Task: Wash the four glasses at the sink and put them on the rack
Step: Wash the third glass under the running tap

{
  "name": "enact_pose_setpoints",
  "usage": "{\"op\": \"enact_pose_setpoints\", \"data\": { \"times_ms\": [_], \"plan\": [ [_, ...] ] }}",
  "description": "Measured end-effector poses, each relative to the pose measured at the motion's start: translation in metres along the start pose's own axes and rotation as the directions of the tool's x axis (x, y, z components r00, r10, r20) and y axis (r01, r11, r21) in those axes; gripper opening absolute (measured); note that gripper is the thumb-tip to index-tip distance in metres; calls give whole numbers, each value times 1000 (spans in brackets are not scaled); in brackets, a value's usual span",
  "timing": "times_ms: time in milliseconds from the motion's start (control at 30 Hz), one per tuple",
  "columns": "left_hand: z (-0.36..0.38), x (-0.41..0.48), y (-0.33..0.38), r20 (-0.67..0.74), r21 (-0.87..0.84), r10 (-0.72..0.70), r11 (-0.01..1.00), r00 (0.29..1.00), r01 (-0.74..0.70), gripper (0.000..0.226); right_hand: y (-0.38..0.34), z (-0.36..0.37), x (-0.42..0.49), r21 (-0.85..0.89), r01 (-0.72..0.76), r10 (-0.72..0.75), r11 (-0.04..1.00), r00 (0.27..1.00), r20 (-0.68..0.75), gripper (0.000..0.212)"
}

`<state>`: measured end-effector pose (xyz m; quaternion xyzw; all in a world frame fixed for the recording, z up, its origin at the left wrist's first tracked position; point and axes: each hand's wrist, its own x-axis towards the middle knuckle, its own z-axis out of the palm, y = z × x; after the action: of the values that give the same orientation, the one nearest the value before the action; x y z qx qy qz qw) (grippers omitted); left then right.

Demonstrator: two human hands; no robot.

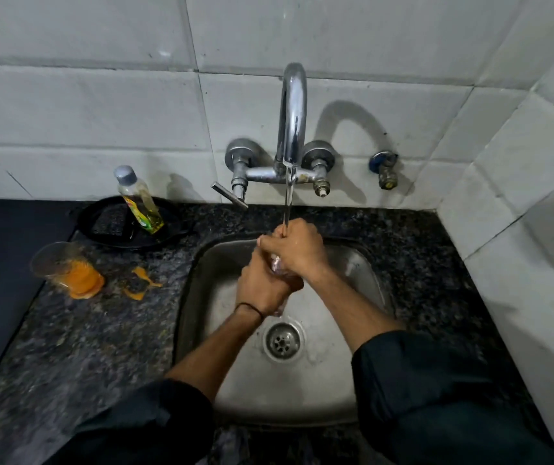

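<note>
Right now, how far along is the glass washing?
Done: nothing shown; no rack in view. In hand: left hand and right hand grip one clear glass under the stream from the chrome tap, over the steel sink. Left: the orange-stained clear glass on the granite counter, plus racking.

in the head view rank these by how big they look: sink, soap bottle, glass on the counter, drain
1. sink, largest by far
2. soap bottle and glass on the counter: look about alike, glass slightly nearer the camera, so unranked
3. drain, smallest
</note>
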<state>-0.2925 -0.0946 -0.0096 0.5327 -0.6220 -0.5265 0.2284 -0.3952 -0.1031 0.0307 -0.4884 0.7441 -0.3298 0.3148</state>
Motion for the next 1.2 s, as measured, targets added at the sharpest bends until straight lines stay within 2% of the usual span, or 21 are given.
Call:
{"op": "enact_pose_setpoints", "data": {
  "times_ms": [33, 100, 133, 200, 267, 333, 400, 433, 467, 567, 633, 667, 700, 767, 800, 833, 900, 967, 1033, 1133, 1200],
  "plan": [
    [6, 0, 1, -111, 141, 23, 990, 994, -7, 58, -4, 6, 1, -144, 6, -16, 990, 998, -66, 45],
    [9, 2, 0, -52, -41, 22, 999, 998, -24, 43, -6, 9, 4, -249, 51, -69, 967, 996, -65, 44],
    [5, 4, -3, 86, -261, -24, 964, 996, 46, 30, -2, 6, 5, -181, 76, -77, 980, 997, 4, 40],
    [-13, 0, -6, 431, -627, -13, 714, 902, 310, 26, 7, -5, 3, 218, 40, -85, 975, 976, 199, 28],
    [-27, -2, -10, 607, -683, 88, 566, 790, 461, 30, 15, -9, -4, 490, -68, -60, 869, 969, 241, 25],
    [-22, -2, -8, 515, -552, 8, 768, 857, 324, 29, 15, -5, -3, 397, -98, 29, 913, 984, 177, 28],
    [-8, -1, -1, 150, -60, -35, 997, 988, 45, 49, 7, 2, -2, 60, -69, 66, 996, 996, 52, 37],
    [-3, -3, 2, 4, 86, -1, 996, 1000, 1, 59, 3, 5, -2, -63, -46, 45, 997, 999, -17, 42],
    [0, -5, 1, -23, 36, 28, 999, 999, -27, 62, 2, 6, -3, -111, -7, 2, 994, 999, -50, 45],
    [-13, -11, -2, 365, -554, 26, 809, 931, 194, 42, 7, -2, -7, 175, 63, -81, 983, 992, 97, 45],
    [-26, -15, -9, 567, -663, 84, 637, 819, 393, 38, 10, -9, -13, 448, 13, -89, 894, 985, 149, 42],
    [-27, -13, -11, 562, -666, 92, 639, 822, 384, 37, 11, -9, -14, 469, 12, -78, 883, 990, 120, 41],
    [-23, -11, -11, 476, -612, 61, 739, 877, 281, 39, 10, -8, -14, 415, 14, -54, 910, 995, 85, 39],
    [-10, -6, -9, 122, -166, 42, 986, 992, -21, 58, 4, 0, -11, 155, 11, -15, 988, 1000, 26, 38],
    [-3, -6, -9, -52, 57, 63, 997, 997, -60, 68, 0, 5, -10, 14, 14, -14, 1000, 1000, 4, 41],
    [1, -6, -9, -139, 99, 93, 992, 986, -79, 73, -2, 8, -10, -91, 26, -28, 996, 999, -24, 43],
    [-1, -3, -15, 8, -182, 92, 979, 996, -89, 65, -3, 6, -9, -133, 107, -111, 985, 993, -27, 42],
    [-17, -2, -18, 302, -482, 74, 872, 951, 86, 47, 3, -4, -11, 67, 156, -162, 986, 980, 113, 39],
    [-29, -3, -19, 475, -536, 89, 818, 876, 208, 34, 9, -13, -17, 307, 73, -144, 949, 965, 218, 38],
    [-15, 0, -12, 132, -129, 80, 990, 988, -63, 46, 7, -5, -16, 342, -53, 32, 938, 997, 68, 35],
    [-2, -3, -9, -115, 160, 133, 981, 984, -114, 67, -1, 1, -11, 205, -114, 124, 972, 992, -38, 34]
  ]
}}
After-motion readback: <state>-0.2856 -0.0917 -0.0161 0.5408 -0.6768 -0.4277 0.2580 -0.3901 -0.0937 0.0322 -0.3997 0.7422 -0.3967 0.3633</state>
